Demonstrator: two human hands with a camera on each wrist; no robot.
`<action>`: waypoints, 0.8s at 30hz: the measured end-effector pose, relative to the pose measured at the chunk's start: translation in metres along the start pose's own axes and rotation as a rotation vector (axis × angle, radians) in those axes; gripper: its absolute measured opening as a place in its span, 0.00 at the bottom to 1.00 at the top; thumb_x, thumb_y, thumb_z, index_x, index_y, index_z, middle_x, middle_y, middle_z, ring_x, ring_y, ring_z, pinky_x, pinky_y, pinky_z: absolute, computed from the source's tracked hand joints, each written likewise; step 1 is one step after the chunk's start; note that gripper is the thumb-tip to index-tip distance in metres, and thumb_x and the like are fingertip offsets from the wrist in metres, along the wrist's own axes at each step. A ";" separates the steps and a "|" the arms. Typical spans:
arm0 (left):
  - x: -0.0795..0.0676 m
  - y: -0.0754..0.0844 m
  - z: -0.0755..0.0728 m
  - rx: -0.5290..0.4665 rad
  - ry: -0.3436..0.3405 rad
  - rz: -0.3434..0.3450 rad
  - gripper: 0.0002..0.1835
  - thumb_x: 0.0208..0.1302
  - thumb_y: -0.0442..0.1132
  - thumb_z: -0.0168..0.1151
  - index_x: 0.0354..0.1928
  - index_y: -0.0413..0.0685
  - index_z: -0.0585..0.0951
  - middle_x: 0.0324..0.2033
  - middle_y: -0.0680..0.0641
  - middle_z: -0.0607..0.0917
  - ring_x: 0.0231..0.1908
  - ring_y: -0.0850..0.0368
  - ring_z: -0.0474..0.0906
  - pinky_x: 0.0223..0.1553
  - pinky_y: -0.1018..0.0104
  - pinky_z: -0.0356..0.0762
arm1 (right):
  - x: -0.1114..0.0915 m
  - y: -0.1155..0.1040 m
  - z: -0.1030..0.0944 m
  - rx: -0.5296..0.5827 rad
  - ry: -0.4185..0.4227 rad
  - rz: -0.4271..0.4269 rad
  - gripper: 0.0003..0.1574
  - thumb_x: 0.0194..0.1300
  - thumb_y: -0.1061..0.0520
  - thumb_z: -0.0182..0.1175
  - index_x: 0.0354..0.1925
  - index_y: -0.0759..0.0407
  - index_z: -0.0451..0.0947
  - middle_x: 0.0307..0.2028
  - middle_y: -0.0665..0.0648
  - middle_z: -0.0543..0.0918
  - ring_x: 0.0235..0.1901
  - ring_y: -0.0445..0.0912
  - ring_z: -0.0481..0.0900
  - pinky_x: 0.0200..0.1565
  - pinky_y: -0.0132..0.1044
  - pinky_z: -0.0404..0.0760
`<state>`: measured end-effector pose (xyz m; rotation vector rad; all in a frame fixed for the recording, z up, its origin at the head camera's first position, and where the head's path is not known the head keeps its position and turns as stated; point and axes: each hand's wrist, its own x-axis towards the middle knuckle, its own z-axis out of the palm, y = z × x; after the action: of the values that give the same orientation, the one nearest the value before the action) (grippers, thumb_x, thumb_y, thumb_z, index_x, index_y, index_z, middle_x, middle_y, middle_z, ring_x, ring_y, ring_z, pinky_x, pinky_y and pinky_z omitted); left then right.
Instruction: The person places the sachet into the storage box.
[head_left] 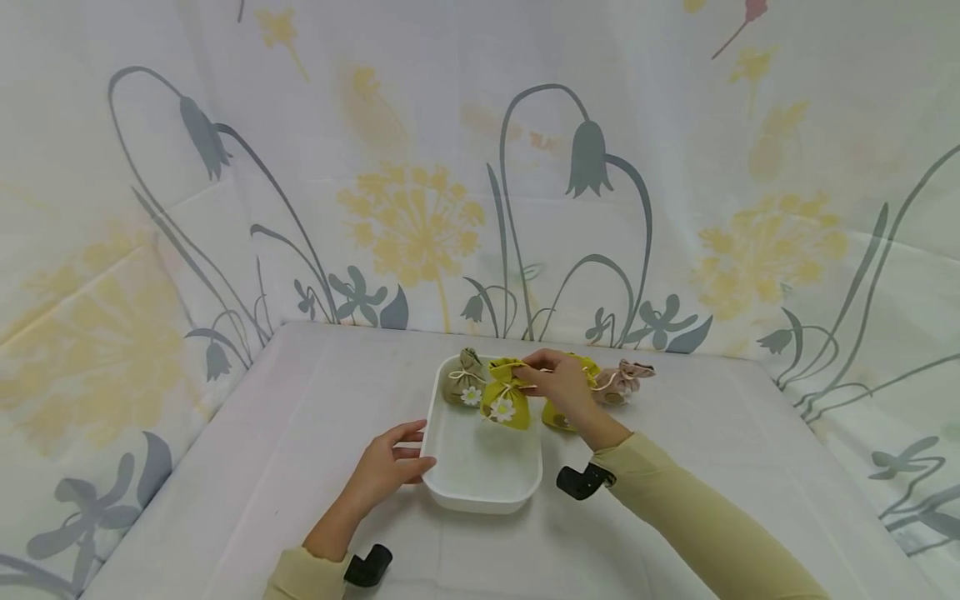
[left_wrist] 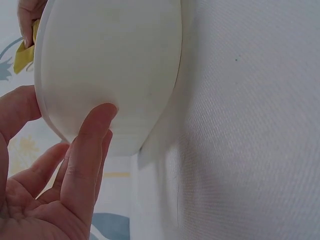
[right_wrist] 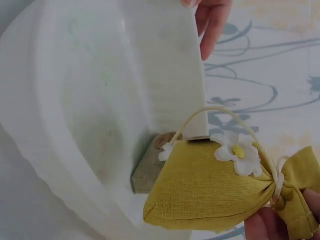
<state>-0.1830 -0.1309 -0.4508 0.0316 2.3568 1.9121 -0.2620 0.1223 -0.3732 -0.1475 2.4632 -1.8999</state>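
Note:
My right hand [head_left: 562, 385] pinches a mustard-yellow drawstring pouch [right_wrist: 205, 192] by its gathered neck. White flower and pale cord decorate the pouch, which hangs over the far part of a white plastic tub [head_left: 480, 479]. Inside the tub, in the far left corner, sits a grey-green pouch [head_left: 461, 388] with a white flower. On the tub's left side, my left hand [head_left: 382, 468] grips the wall, the thumb at the rim and fingertips against the outside, as the left wrist view shows.
Right of the tub, partly behind my right hand, lies another yellow pouch [head_left: 557, 418]. A pinkish pouch [head_left: 621, 385] lies beside it, farther right. All stand on a white-covered table [head_left: 300, 433], with a flower-printed cloth [head_left: 420, 125] hanging behind and at the sides.

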 end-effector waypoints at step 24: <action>0.003 -0.001 0.000 0.031 -0.002 -0.020 0.32 0.53 0.32 0.68 0.62 0.41 0.70 0.50 0.39 0.76 0.45 0.46 0.78 0.32 0.61 0.83 | 0.023 0.019 0.058 0.118 -0.121 0.090 0.06 0.59 0.67 0.62 0.35 0.71 0.76 0.32 0.57 0.80 0.32 0.45 0.80 0.41 0.47 0.82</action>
<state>-0.1856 -0.1313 -0.4519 0.0125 2.3771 1.8657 -0.2818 0.0693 -0.4059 -0.1414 2.2357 -1.9317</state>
